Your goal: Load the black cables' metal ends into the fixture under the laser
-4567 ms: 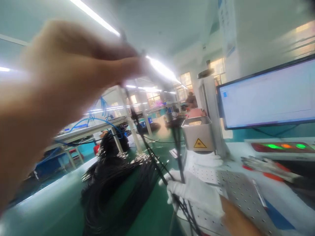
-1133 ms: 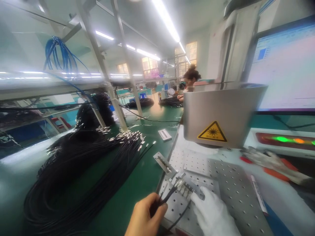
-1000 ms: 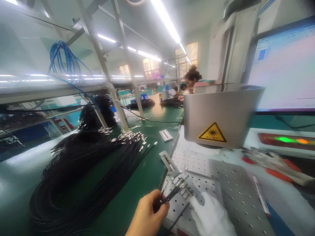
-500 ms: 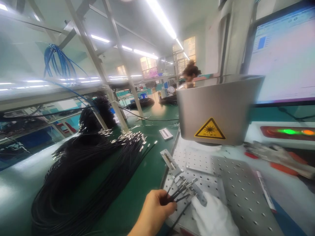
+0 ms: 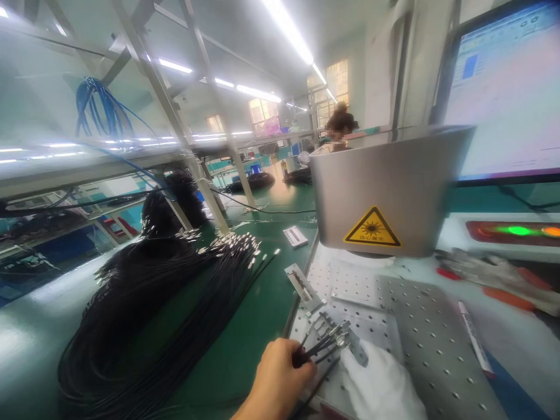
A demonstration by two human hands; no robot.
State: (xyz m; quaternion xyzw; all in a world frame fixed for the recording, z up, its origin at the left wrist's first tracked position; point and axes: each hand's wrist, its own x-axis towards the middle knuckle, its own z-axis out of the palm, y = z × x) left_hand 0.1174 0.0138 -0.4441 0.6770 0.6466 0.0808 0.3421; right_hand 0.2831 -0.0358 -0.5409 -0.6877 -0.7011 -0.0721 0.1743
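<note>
- The bare left hand (image 5: pixel 277 379) is low in the picture, and its fingers (image 5: pixel 301 368) are pinched tight on a few thin black wires (image 5: pixel 317 348).
- The wires stick out past the fingers, up and to the right, and their shiny metal tips (image 5: pixel 339 332) lie over the metal plate with holes (image 5: pixel 420 326).
- The right hand (image 5: pixel 378 385) wears a white glove and lies on the plate, just to the right of the left fingers.
- Its fingers rest flat by the wire tips; it cannot be told if they grip anything.
- A small metal strip (image 5: pixel 305 287) lies a little above the left fingers, at the edge of the plate.
- A big pile of black wires (image 5: pixel 161 303) lies on the green bench (image 5: pixel 258 315), well to the left of the fingers.
- A gray metal box (image 5: pixel 389 186) with a yellow warning sign (image 5: pixel 371 227) hangs over the plate, above both hands.
- A screen (image 5: pixel 507 93) glows behind the box, up and to the right.
- A spare glove (image 5: pixel 494 277) lies far to the right of the fingers.
- Another person (image 5: pixel 339 125) sits far back, behind the box.
</note>
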